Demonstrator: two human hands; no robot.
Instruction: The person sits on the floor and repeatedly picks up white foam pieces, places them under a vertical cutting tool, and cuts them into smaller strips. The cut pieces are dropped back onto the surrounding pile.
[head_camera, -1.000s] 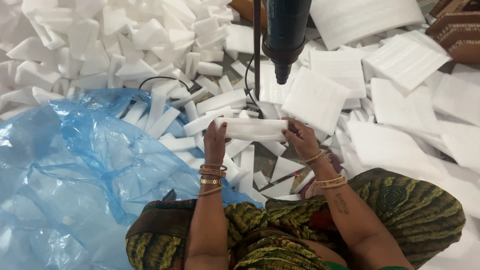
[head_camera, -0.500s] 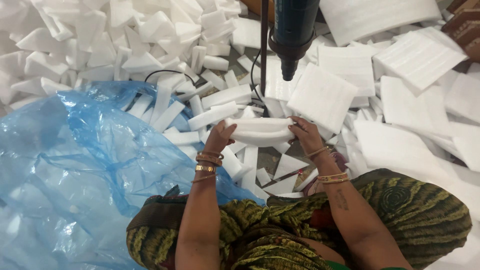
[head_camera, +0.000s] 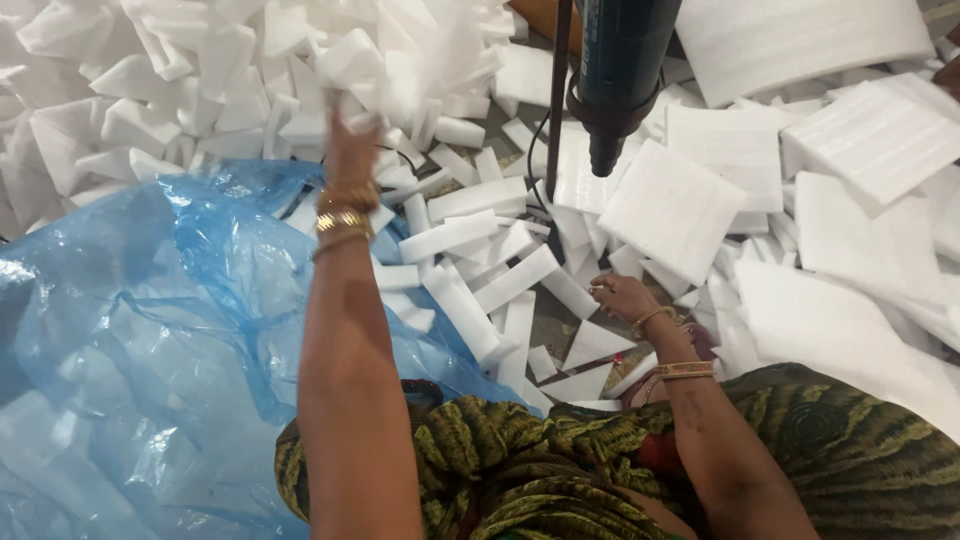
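Left hand (head_camera: 352, 140) is raised over the pile of folded foam pieces (head_camera: 200, 60), beyond the blue plastic bag (head_camera: 130, 330). A white foam piece (head_camera: 415, 75), motion-blurred, sits at its fingertips; cannot tell whether the grip is closed on it or open. Right hand (head_camera: 622, 297) is low, right of the bag, fingers loosely curled with nothing in them, above loose foam strips (head_camera: 500, 290) on the floor. The bag lies open, holding foam pieces seen through the film. A dark heat tool (head_camera: 620, 70) hangs nozzle-down above flat foam sheets (head_camera: 672, 208).

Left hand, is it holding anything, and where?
The left hand is stretched toward the heap of foam pieces; motion blur hides whether it grips one.
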